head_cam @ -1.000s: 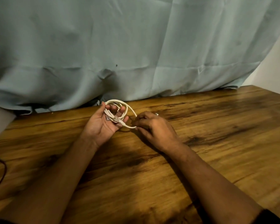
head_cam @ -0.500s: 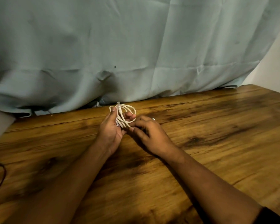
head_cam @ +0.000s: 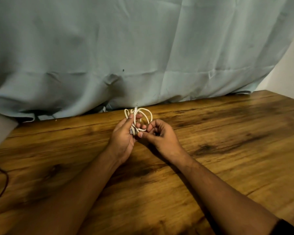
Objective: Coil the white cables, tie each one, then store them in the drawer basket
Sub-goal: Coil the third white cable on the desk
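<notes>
**Coiled white cable held upright between my two hands**

My left hand (head_cam: 124,138) grips the white cable (head_cam: 147,113) as a small coil above the wooden surface (head_cam: 227,133). Its long axis is upright, with a plug tip poking from the top. My right hand (head_cam: 161,136), touching from the right, curls narrow fingers (head_cam: 149,128) to pinch a strand at the coil's lower end. I judge the wrap-and-tie comes next. No brand or writing is readable.

Your left hand (head_cam: 124,138) and right hand (head_cam: 159,138) meet over the far middle of the desk (head_cam: 227,133), with the cable (head_cam: 148,114) between them.
The left hand grips the coil from its left and the right pinches it low on its right. The loops stand behind your fingers, near the desk's back edge. A curtain (head_cam: 143,48) hangs behind the desk, and a thin cord (head_cam: 5,182) lies at its left edge.
</notes>
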Action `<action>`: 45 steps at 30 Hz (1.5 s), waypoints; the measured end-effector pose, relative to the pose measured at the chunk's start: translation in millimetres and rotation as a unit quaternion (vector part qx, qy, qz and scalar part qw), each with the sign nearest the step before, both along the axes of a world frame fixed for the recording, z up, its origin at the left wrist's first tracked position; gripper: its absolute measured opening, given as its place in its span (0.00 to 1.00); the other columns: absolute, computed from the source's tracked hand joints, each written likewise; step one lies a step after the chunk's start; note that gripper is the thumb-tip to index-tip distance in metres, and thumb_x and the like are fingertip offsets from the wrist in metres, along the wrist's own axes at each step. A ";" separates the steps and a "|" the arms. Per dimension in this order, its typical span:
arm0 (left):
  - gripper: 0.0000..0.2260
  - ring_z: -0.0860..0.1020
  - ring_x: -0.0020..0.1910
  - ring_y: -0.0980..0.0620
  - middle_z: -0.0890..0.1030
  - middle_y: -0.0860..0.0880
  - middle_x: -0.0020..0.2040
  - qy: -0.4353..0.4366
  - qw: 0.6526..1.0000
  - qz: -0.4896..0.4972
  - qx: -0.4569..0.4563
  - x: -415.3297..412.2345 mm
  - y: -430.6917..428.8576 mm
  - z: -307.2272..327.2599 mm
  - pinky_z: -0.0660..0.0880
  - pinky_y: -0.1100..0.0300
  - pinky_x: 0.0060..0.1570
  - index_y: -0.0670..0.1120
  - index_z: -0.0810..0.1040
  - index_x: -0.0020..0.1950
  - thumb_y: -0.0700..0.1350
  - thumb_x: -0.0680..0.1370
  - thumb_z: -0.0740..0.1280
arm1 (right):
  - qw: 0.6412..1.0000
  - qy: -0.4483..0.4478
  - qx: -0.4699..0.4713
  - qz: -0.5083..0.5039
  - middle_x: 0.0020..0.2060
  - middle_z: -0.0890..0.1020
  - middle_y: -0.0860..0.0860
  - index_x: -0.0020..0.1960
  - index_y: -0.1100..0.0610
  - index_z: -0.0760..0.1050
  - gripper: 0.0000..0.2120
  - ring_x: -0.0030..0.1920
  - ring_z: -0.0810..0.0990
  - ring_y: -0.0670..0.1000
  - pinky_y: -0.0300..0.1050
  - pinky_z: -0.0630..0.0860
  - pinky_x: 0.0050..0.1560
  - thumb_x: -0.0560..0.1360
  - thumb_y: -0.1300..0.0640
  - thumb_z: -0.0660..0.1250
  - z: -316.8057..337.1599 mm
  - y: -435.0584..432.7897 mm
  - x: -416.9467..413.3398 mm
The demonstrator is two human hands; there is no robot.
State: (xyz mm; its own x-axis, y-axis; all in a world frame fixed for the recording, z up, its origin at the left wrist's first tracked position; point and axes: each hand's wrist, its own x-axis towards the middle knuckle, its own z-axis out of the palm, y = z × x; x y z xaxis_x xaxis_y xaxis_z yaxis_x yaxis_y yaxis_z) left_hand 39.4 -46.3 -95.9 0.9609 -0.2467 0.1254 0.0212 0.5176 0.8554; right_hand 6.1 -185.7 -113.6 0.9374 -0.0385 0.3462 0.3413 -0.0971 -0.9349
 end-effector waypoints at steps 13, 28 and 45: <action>0.13 0.73 0.32 0.52 0.69 0.51 0.31 -0.036 0.981 -0.010 0.193 2.7 14.4 3.1 0.76 0.53 0.39 0.44 0.75 0.48 0.49 0.86 0.58 | 0.940 -0.128 -0.276 -0.156 0.46 0.81 0.43 0.58 0.48 0.75 0.12 0.45 0.80 0.44 0.53 0.81 0.46 0.79 0.43 0.70 18.7 -17.2 -9.5; 0.22 0.64 0.23 0.55 0.64 0.53 0.26 -0.020 0.935 -0.129 0.330 0.6 24.5 19.9 0.60 0.67 0.24 0.43 0.75 0.42 0.58 0.85 0.57 | 0.834 -0.138 -0.533 -0.039 0.69 0.71 0.51 0.78 0.50 0.60 0.26 0.58 0.79 0.55 0.54 0.79 0.51 0.84 0.39 0.53 25.9 -17.4 -10.5; 0.21 0.71 0.25 0.53 0.72 0.48 0.29 -0.227 0.872 0.060 0.429 -1.3 15.1 10.1 0.68 0.60 0.28 0.42 0.75 0.42 0.55 0.86 0.56 | 0.803 -0.133 -0.572 -0.101 0.51 0.81 0.53 0.59 0.53 0.66 0.16 0.46 0.81 0.57 0.53 0.77 0.43 0.85 0.41 0.52 23.1 -12.3 -10.5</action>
State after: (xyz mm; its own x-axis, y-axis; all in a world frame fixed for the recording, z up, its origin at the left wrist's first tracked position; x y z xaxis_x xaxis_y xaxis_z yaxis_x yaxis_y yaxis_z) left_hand 38.1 -31.2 -85.8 0.8858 -0.3377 0.3182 -0.4303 -0.3416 0.8355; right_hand -4.4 -198.0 -90.5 0.8390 0.3056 0.4501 0.3836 -0.9190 -0.0910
